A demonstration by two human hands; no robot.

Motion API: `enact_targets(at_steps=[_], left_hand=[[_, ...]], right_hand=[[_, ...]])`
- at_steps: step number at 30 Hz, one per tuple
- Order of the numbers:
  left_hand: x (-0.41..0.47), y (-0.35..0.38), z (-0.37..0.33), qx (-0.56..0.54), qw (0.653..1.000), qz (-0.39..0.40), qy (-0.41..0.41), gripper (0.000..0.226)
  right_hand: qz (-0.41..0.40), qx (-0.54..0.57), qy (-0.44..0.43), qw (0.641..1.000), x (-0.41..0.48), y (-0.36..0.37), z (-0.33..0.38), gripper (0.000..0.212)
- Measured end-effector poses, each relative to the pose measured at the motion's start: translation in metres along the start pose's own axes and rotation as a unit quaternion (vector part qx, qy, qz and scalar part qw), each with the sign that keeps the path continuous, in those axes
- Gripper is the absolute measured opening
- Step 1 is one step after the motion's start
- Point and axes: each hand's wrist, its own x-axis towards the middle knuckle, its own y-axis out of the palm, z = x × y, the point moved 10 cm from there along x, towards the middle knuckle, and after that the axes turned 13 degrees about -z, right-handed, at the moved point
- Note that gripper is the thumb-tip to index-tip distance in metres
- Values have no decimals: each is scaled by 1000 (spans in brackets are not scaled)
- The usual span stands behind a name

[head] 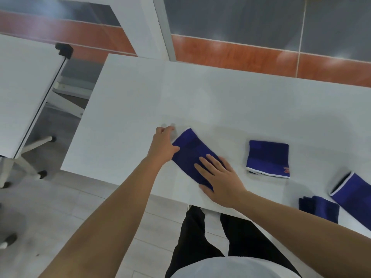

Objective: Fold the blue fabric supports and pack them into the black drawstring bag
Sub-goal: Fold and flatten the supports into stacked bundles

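Both hands work one blue support (pixel 188 151) near the counter's (pixel 130 93) front edge. The right hand (pixel 218 175) lies flat, fingers straight, pressing its near end. The left hand (pixel 163 145) meets its left edge, though whether it pinches the fabric cannot be told. The stretchy knit will likely spring open or skew if the pressure lifts early. The black drawstring bag is not in view, and a folded support (pixel 268 157) lies well to the right.

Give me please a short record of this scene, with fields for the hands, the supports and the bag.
left hand: at the left edge of the angled support; grip unclear
right hand: flat on that support
other supports: logo support; darker support; support at the right frame edge
bag: not in view
surface: white table
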Motion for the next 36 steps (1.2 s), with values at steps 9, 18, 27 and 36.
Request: enact_targets(at_steps=[9, 18, 27, 36], left_hand=[[-15, -10, -8, -90, 991, 64, -75, 29], [-89, -8, -56, -130, 990, 3, 50, 11], [-127, 55, -89, -94, 974, 7, 205, 15], [-146, 113, -84, 65, 948, 40, 310, 67]], right_hand=[[-19, 0, 13, 1000, 7, -10, 5, 58], [-8, 33, 46, 998, -29, -33, -2, 69], [49, 38, 117, 991, -85, -20, -28, 85], [-9, 73, 155, 985, -98, -28, -36, 63]])
